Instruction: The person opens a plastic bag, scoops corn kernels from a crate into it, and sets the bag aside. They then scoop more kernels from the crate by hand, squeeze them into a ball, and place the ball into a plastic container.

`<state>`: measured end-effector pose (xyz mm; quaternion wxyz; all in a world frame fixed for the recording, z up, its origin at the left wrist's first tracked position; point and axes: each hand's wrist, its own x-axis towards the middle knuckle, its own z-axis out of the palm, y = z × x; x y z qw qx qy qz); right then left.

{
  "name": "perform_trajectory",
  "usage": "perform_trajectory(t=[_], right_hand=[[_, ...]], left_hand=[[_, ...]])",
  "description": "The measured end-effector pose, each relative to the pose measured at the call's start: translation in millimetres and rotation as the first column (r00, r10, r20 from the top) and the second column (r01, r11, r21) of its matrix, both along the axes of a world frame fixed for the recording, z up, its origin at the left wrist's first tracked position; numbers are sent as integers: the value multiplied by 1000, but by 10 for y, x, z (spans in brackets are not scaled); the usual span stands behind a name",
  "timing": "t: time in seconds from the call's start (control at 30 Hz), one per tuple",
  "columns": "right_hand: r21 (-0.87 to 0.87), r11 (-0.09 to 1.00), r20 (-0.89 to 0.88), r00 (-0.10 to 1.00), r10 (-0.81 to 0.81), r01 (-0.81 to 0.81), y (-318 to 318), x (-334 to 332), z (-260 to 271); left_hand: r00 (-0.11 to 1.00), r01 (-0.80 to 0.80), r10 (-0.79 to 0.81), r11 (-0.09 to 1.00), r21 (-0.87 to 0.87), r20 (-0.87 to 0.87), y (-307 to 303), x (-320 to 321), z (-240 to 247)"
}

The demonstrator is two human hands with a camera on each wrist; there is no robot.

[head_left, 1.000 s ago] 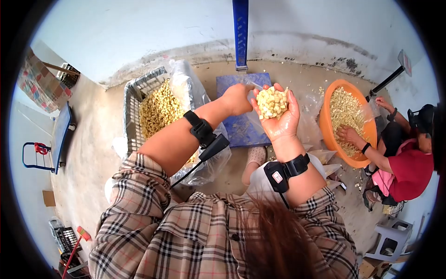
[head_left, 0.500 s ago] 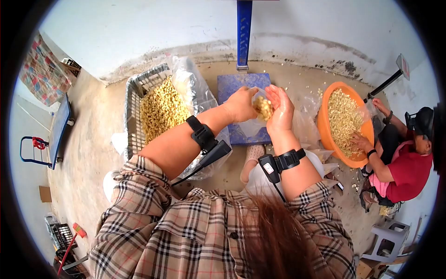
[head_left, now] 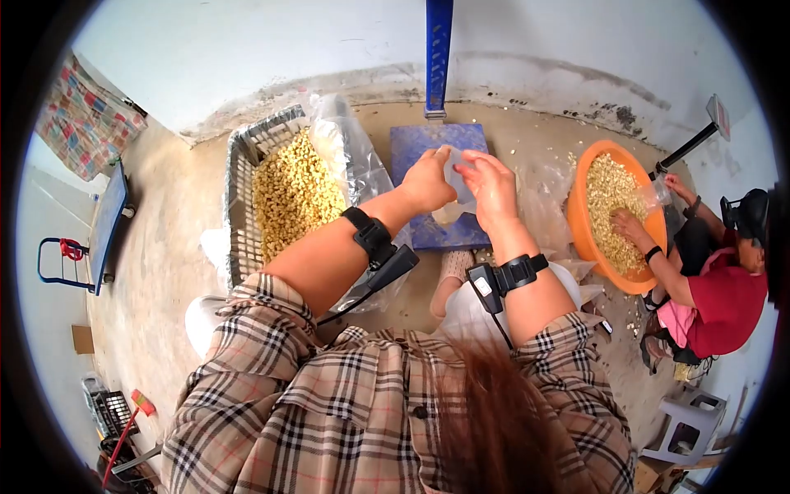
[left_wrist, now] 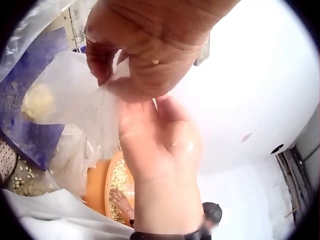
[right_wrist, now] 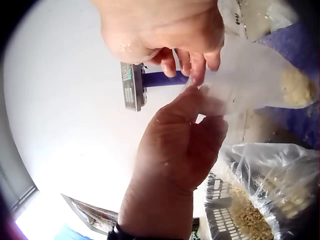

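A translucent plastic bag [head_left: 454,174] hangs between both hands, with pale yellow diced pieces [left_wrist: 39,102] gathered at its bottom. My left hand [head_left: 429,181] grips the bag by its mouth, thumb and fingers closed on the plastic. Facing it, my right hand [head_left: 492,193] has its loosely bent fingers right at the bag's mouth, the palm bare except for a few wet bits. Below the bag lies the blue platform [head_left: 436,142] of a scale. To the left, a plastic-lined crate [head_left: 240,198] holds many yellow diced pieces [head_left: 292,193].
At the right, a seated person in a red top [head_left: 728,300] works in an orange tub [head_left: 580,210] of pale diced pieces. The scale's blue post [head_left: 439,58] rises by the wall. A grey stool [head_left: 685,424] stands lower right; a blue trolley [head_left: 109,226] is far left.
The heap of diced pieces has gone from my right palm into the bag. My right hand has turned over toward the bag's mouth, while my left hand keeps hold of the bag.
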<state>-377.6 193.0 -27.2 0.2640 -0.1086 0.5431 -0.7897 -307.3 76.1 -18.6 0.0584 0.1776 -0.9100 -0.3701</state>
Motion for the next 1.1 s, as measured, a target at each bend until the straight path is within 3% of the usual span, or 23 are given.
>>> perform_trajectory(t=[0.17,0.27,0.4,0.5,0.6,0.7,0.8,0.9,1.0,1.1], right_hand=[[165,981,-274,951,142,-99,-59,-19,-189],[237,971,-308,948,74,1,-49,-49,-215],[595,801,-525,787,324,67,59,-94,-205],[713,701,-536,653,536,10,91,-28,-366],[841,540,-419,625,659,-6,27,65,-480],[841,535,-484,551,680,78,-5,72,-567],[780,606,-598,469,650,154,-7,43,-584],[722,670,-665,440,603,172,-32,65,-585],[700,692,-688,433,583,180,-38,27,-551],[694,700,-684,456,569,168,-66,-32,-502]], left_hand=[[987,-158,158,986,52,0,-12,-20,-226],[972,-234,230,968,90,48,-14,-23,-301],[953,-299,291,948,112,78,-56,-5,-498],[943,-333,325,929,161,76,-57,-9,-599],[932,-359,354,874,327,76,-129,-48,-797],[923,-378,380,854,359,66,-184,0,-865],[961,-232,232,973,-22,149,-208,141,-608],[925,-234,319,906,-354,207,-132,254,-274],[964,-122,181,953,-278,197,-375,205,-482],[953,72,-3,974,-215,304,-559,151,-557]])
